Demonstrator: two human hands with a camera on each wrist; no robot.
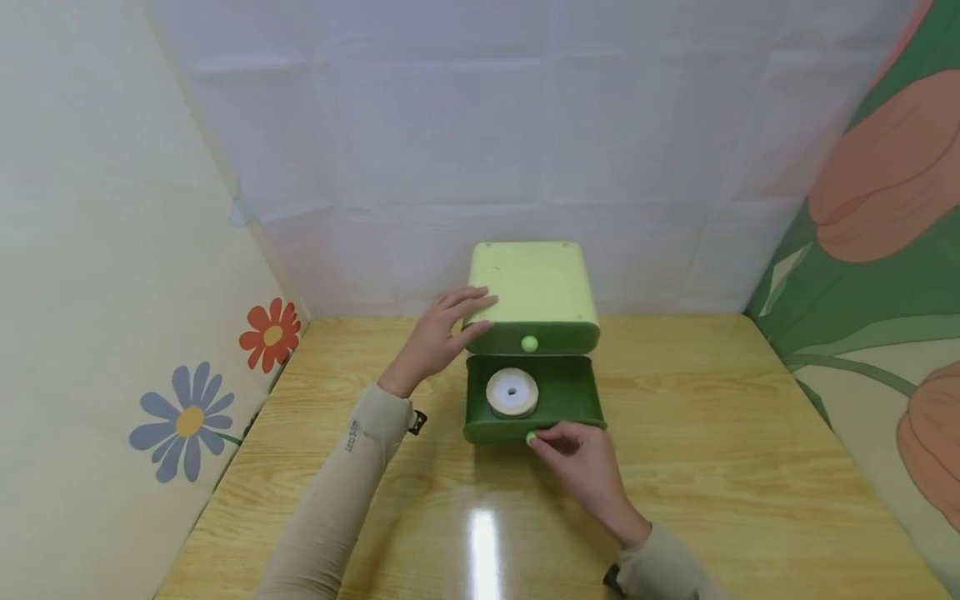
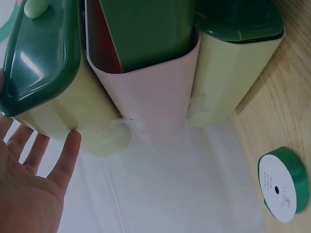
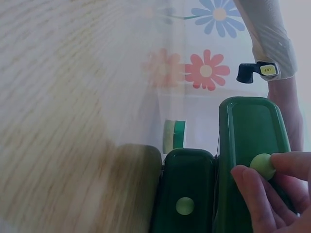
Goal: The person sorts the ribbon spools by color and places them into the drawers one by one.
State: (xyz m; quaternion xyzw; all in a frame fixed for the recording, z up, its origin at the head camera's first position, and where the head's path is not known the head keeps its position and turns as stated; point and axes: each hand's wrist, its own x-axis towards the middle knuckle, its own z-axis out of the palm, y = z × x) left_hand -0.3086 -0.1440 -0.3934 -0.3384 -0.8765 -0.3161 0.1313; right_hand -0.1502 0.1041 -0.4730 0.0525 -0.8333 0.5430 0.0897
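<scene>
A stacked drawer cabinet [image 1: 532,279] with a pale green top stands against the back wall. My left hand [image 1: 438,333] rests on its top left front edge, fingers spread. In the left wrist view those fingers touch the pale yellow side [image 2: 99,104] of the upper box. Below it, a dark green drawer [image 1: 566,396] is pulled out of its pink case [image 2: 146,104]. Inside the drawer lies a round white spool [image 1: 512,390] with a centre hole. My right hand [image 1: 588,471] pinches the drawer's light green round knob [image 3: 262,166] between thumb and fingers.
Beside the cabinet's left side, on the wood table [image 1: 690,450], stands a spool of green ribbon [image 2: 284,184]; my left arm hides it in the head view. A lower drawer [image 3: 189,174] with its own knob sits shut. Flower-printed sheets hang at both sides.
</scene>
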